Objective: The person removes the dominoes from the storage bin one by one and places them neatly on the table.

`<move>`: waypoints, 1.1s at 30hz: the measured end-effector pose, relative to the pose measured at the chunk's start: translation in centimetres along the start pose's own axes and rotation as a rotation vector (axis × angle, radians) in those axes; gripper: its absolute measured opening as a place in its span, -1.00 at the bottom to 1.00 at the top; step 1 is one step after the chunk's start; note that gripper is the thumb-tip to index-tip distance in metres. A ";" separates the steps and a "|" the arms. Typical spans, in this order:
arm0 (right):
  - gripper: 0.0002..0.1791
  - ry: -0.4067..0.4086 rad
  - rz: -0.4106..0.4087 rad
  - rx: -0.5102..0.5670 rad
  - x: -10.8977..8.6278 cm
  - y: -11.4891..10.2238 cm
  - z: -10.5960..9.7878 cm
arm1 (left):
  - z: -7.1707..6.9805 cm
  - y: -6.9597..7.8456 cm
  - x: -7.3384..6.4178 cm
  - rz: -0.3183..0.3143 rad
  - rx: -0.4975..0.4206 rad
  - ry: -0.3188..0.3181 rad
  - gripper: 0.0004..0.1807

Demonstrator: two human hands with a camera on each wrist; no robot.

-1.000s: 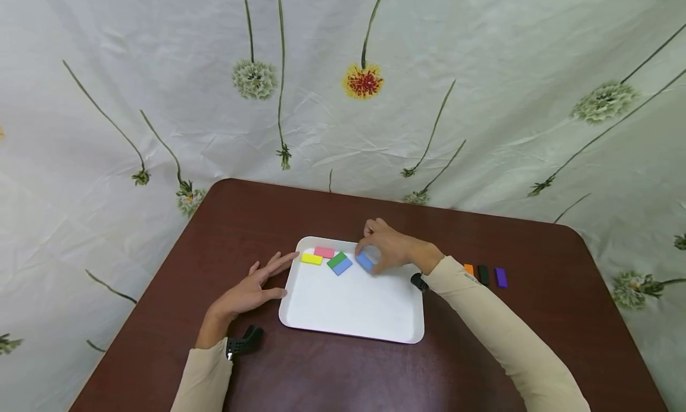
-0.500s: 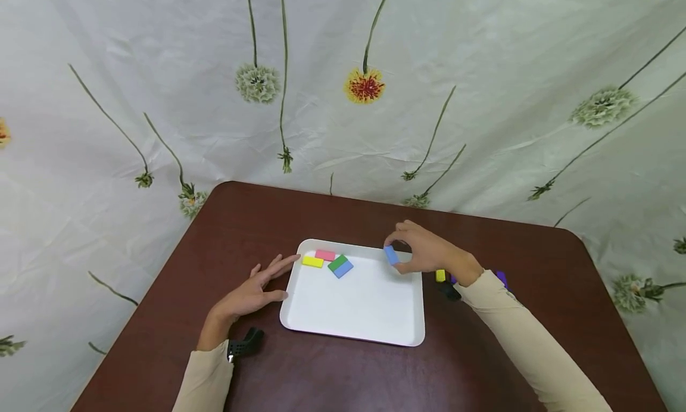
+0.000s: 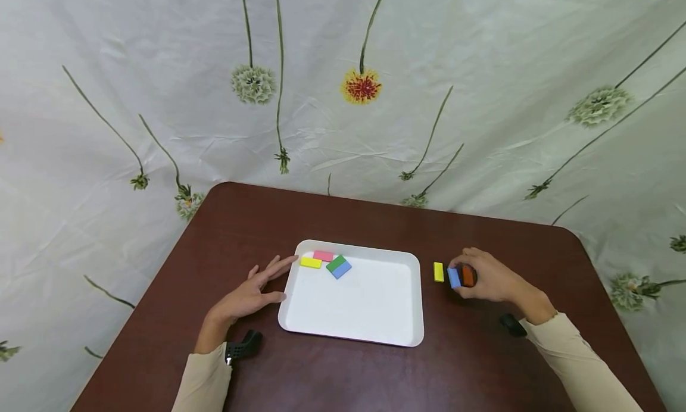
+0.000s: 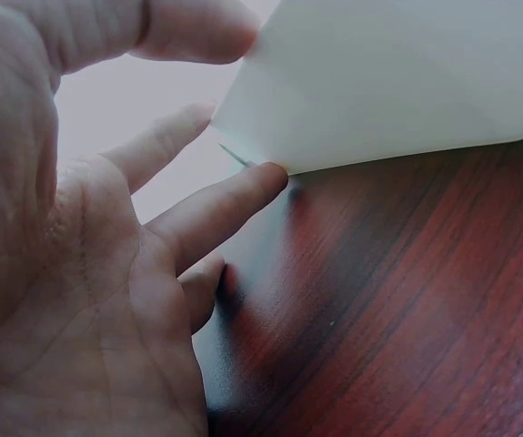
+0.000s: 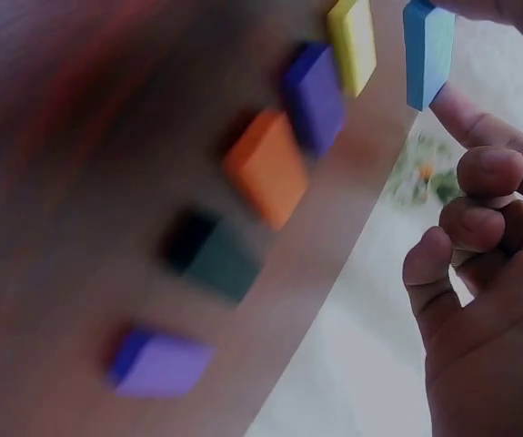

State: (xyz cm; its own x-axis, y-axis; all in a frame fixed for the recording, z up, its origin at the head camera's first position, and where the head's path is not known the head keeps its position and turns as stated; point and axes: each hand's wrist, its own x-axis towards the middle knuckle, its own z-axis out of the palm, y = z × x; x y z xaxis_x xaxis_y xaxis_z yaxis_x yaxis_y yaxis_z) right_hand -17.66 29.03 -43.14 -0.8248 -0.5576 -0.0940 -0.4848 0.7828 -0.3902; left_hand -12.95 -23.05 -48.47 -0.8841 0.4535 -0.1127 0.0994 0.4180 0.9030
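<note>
My right hand (image 3: 490, 276) pinches a light blue block (image 3: 454, 277) between thumb and forefinger, above the table right of the white tray (image 3: 364, 314). In the right wrist view this block (image 5: 427, 56) is held off the tabletop, its other fingers curled behind. Close by on the table are a yellow block (image 3: 438, 272) and an orange block (image 3: 468, 275). My left hand (image 3: 243, 296) touches the tray's left rim with extended fingers. Inside the tray lie a yellow block (image 3: 311, 262), a pink block (image 3: 323, 256), a green block (image 3: 336, 262) and a blue block (image 3: 341, 270).
Along the table, the right wrist view shows a row: a yellow block (image 5: 354, 47), a purple block (image 5: 316, 96), an orange block (image 5: 268, 170), a dark block (image 5: 217, 259) and another purple block (image 5: 163, 364). Flowered cloth (image 3: 343, 132) hangs behind the table.
My right hand has lifted the light blue block from the tray and carried it right, over the tray's edge to the row of blocks. My left hand has stayed at the rim.
</note>
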 end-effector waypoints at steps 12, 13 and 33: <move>-0.57 0.175 0.081 0.044 -8.9 4.2 0.7 | 0.3 0.1 0.0 -0.016 -0.008 0.005 -0.19; -0.57 0.184 0.086 0.038 -9.3 4.4 0.8 | 0.2 0.2 0.0 -0.017 -0.004 0.003 -0.19; -0.53 0.178 0.140 0.097 -10.6 6.1 2.7 | 0.1 0.1 0.1 -0.008 -0.006 0.005 -0.19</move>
State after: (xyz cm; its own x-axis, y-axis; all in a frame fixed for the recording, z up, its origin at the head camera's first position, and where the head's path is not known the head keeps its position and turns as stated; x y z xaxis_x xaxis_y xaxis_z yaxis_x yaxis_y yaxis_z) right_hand -11.15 38.96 -47.00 -0.9242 -0.3819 0.0060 -0.3394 0.8138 -0.4718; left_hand -13.00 -22.87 -48.48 -0.8870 0.4465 -0.1178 0.0897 0.4168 0.9046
